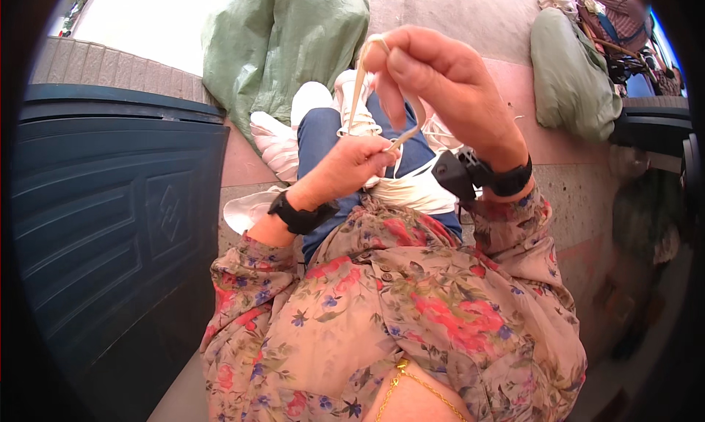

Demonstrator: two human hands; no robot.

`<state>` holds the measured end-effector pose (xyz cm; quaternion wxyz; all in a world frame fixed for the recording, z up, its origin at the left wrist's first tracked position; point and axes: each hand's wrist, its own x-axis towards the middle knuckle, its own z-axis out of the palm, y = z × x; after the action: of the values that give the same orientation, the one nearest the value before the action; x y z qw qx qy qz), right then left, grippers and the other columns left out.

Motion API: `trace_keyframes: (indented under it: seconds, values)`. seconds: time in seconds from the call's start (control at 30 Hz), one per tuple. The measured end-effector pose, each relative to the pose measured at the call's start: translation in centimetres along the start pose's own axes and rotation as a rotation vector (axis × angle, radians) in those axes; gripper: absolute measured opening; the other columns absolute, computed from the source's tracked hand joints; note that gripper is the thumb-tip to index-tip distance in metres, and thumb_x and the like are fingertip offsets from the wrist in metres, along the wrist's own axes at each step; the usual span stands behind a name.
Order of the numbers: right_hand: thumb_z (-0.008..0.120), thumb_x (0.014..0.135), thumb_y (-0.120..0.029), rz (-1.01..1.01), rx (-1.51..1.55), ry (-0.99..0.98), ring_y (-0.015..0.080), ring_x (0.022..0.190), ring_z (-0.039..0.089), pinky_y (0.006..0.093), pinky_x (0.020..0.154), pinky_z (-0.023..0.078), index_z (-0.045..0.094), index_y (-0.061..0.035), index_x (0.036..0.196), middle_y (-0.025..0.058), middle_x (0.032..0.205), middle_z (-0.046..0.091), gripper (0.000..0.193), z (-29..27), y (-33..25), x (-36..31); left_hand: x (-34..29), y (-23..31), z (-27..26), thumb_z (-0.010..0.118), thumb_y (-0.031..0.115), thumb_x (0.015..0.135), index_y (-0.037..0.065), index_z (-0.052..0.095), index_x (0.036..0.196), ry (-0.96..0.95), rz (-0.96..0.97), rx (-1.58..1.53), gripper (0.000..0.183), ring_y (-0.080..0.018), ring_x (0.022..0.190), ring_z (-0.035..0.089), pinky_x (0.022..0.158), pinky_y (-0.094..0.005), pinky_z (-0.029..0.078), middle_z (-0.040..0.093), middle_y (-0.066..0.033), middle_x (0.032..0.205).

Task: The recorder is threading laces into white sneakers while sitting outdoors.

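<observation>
A narrow, flat, cream-coloured strip (358,92) is pinched by the right hand (440,77) and gripped by the left hand (346,164) — looped above the blue-trousered lap (320,137), at whose near edge thin white strips (413,191) are bunched.

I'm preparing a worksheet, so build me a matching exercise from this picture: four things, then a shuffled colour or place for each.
Things:
1. Pale strip
2. Panelled door
3. Neck chain
4. Left wristband

Matches:
A. gold
B. black
C. between the left hand and right hand
D. dark blue

Pairs: 1-C, 2-D, 3-A, 4-B
</observation>
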<state>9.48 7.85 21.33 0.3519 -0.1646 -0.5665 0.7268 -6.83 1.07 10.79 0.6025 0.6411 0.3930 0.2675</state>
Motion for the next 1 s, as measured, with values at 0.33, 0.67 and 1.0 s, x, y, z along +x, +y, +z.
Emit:
trace_keyframes:
  seconds: [0.33, 0.67, 1.0]
  values:
    - [0.045, 0.089, -0.025, -0.026, 0.820, 1.096, 0.0180, 0.075, 0.054, 0.0284, 0.070, 0.044, 0.050, -0.0072, 0.073, 0.0083, 0.075, 0.056, 0.025, -14.3, 7.5, -5.8, -8.3, -4.7, -17.5, 0.043, 0.019, 0.091, 0.003, 0.048, 0.098, 0.923, -0.110, -0.880, 0.018, -0.0052, 0.047, 0.036, 0.037, -0.0167, 0.027, 0.041, 0.0011, 0.065]
    - [0.052, 0.082, -0.013, 0.484, -0.622, 0.288, 0.0175, 0.064, 0.059, 0.0288, 0.062, 0.046, 0.059, 0.0021, 0.094, 0.0116, 0.070, 0.060, 0.020, -6.0, 18.2, -8.5, -2.9, -7.9, -3.0, 0.050, 0.019, 0.086, 0.001, 0.055, 0.089, 0.342, -0.631, -0.089, 0.019, -0.0073, 0.040, 0.050, 0.032, -0.0174, 0.033, 0.053, -0.0028, 0.067]
    - [0.052, 0.073, -0.011, 0.252, -1.360, 0.239, 0.0288, 0.079, 0.052, 0.0405, 0.067, 0.043, 0.060, -0.0051, 0.070, 0.0110, 0.078, 0.055, 0.011, -4.3, 20.3, -7.6, -3.2, -8.6, -1.4, 0.052, 0.016, 0.084, -0.001, 0.061, 0.089, 0.495, -0.571, -0.081, 0.020, -0.0055, 0.035, 0.042, 0.033, -0.0210, 0.032, 0.052, -0.0010, 0.056]
